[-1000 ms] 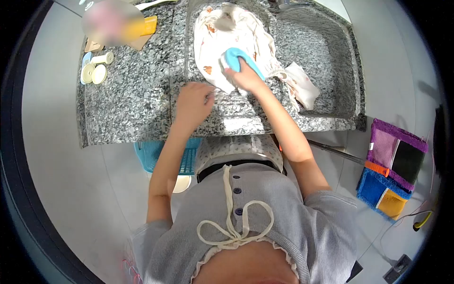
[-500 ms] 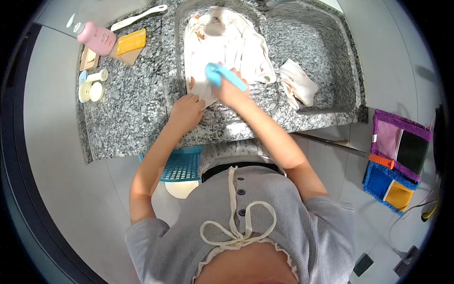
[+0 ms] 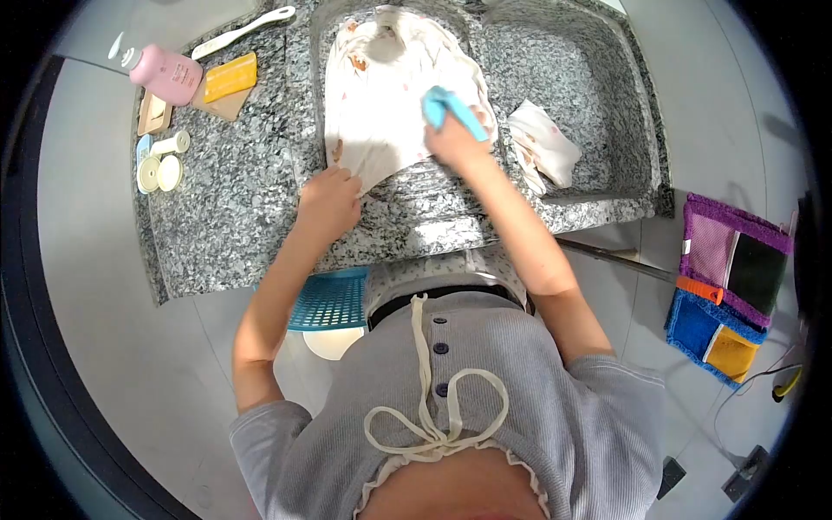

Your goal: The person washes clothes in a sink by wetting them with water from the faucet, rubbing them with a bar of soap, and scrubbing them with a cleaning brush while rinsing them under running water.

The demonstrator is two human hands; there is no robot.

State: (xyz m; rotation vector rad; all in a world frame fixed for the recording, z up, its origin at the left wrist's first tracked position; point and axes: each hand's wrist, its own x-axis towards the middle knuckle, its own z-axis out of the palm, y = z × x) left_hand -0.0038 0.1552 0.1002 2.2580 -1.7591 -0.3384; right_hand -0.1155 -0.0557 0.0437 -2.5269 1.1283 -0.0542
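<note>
A white garment with small pink and brown marks lies spread over the ridged slope of the stone washbasin. My left hand grips its lower left corner and pulls the cloth taut. In my right hand is a light-blue scrub brush, its head over the garment's right half; the bristles are hidden beneath it. A second, crumpled white cloth lies to the right, over the edge of the deeper basin.
On the left counter are a pink pump bottle, a yellow soap bar, a white-handled brush, a soap dish and small cream round pieces. The deep basin is at right. Colourful mesh cloths hang beyond.
My right hand has carried the brush to the right across the garment. My left hand has shifted slightly left with the garment's corner, and the whole view has moved a little.
</note>
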